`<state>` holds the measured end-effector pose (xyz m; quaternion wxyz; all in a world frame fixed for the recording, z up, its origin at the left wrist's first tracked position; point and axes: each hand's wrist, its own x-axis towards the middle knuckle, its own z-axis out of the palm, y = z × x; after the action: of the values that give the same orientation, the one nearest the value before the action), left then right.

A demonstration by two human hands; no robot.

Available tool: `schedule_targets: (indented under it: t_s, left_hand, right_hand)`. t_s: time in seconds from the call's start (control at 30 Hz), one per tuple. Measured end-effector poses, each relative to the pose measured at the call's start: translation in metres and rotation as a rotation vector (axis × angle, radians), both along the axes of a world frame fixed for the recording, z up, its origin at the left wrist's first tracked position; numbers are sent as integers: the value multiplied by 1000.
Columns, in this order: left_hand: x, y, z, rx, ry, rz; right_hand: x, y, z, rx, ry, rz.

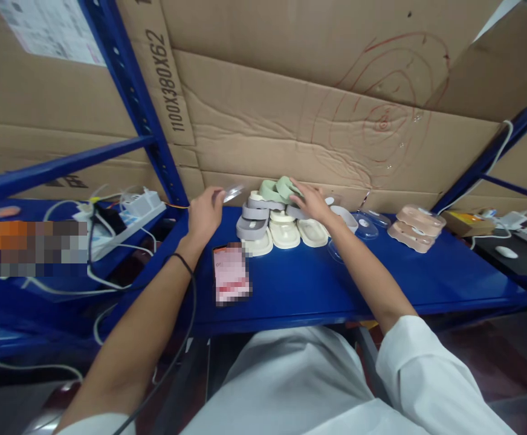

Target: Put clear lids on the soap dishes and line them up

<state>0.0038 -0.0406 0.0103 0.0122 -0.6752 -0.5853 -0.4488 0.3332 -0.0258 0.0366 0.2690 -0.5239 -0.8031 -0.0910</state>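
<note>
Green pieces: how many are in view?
2: the left green piece on the pile, the right green piece beside it, at the right hand; the hand may hide more.

A clear piece [234,193], perhaps plastic, juts from the left hand [206,214]. Pale-green curved pieces [283,189] sit by the right hand [311,202].

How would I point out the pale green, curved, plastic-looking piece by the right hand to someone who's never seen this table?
On the blue table before the brown cardboard wall, find the stacked cream and grey plastic-looking pieces. Atop them is the curved pale green piece. Unlike its green neighbour just left, it lies right at the bare right hand's fingers.
</note>
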Motion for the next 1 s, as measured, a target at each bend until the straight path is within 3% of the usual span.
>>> schedule_targets:
  t_s: [0.23,0.37,0.5,0.63,0.8,1.0]
  left_hand:
    - [12,-8,8,108,-72,-55]
    - [30,-15,19,143,-29,-120]
    - [60,-12,36,144,103,-228]
    - [92,12,46,95,158,-269]
    - [115,40,39,42,194,-334]
    - [113,45,27,12,232,-430]
  right_hand:
    - [79,-40,-24,-52,117,-227]
    - [109,-54,-31,-103,126,-277]
    - [115,-54,-29,-137,98,-298]
    - [115,-51,-33,-155,69,-333]
    - [122,-48,-42,-208,42,-405]
    - [123,-50,-44,-294,-15,-416]
